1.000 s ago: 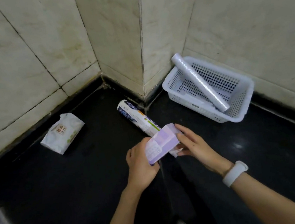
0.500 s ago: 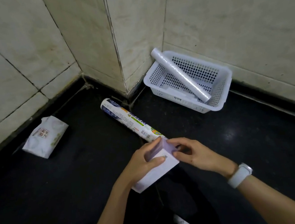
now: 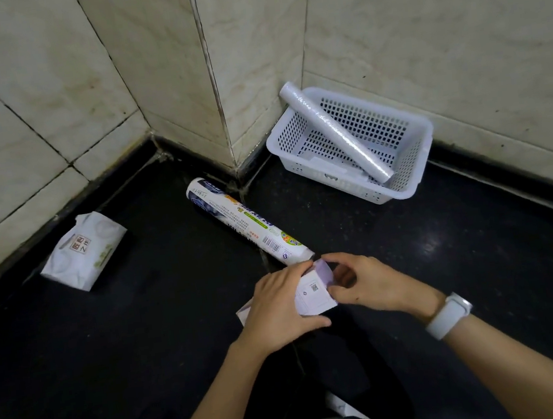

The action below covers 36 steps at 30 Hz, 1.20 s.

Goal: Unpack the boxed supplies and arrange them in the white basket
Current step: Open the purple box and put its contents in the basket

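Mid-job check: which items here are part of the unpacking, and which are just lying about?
Job:
purple box, held by left hand and right hand
white basket
clear roll in it
printed roll

Lying about:
tissue pack
white watch

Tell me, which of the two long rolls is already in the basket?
The plain clear-wrapped roll, leaning inside the white basket. The printed roll lies on the dark floor.

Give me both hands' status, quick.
Left hand: closed around the purple box, holding it.
Right hand: fingers pinching the box's end flap, gripping it too.
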Motion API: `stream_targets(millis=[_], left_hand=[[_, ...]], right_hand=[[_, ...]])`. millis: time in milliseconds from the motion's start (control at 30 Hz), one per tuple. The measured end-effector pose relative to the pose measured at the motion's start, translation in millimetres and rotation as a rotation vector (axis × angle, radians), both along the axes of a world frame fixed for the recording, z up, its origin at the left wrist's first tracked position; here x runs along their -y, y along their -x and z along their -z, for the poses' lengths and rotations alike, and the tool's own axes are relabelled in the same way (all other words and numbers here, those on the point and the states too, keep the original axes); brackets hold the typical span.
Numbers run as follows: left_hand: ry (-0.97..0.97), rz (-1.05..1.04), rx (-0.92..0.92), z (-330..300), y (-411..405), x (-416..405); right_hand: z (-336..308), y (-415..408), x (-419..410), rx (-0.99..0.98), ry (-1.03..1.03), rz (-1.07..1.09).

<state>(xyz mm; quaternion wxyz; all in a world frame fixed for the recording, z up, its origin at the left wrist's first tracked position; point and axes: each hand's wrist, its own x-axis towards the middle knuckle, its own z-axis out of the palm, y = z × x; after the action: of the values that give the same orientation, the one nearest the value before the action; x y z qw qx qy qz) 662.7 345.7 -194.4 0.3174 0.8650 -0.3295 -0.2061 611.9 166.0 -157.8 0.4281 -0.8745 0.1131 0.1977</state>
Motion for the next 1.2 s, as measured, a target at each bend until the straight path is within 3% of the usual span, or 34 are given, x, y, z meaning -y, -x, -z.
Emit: stream_targets(millis=[133, 400, 500, 600, 733, 933, 1200], left_hand=[[0.029, -0.073, 0.044, 3.1, 4.4, 4.0], [0.157, -0.194, -0.182, -8.5, 7.2, -5.0], [0.196, -0.231, -0.268, -10.1, 6.9, -5.4], [0.232, -0.256, -0.322, -10.4, 5.3, -6.0], [0.302, -0.327, -0.372, -8.5, 1.0, -8.4], [0.316, -0.394, -0.429, -9.3, -4.8, -9.5], [0.301, -0.32, -0.456, -10.4, -7.8, -9.5]], right_hand=[[1.3, 2.3, 0.6, 0.045, 0.074, 0.008], [16.8, 5.8, 4.4, 0.215, -0.139, 0.301], [23.6, 6.2, -1.5, 0.292, 0.038, 0.437], [22.9, 10.8, -6.5, 0.447, 0.246, 0.26], [13.4, 11.4, -15.7, 0.502, 0.022, 0.139], [6.4, 15.0, -12.1, 0.457, -0.142, 0.199], [4.6, 5.4, -5.4, 0.391, 0.144, -0.127]])
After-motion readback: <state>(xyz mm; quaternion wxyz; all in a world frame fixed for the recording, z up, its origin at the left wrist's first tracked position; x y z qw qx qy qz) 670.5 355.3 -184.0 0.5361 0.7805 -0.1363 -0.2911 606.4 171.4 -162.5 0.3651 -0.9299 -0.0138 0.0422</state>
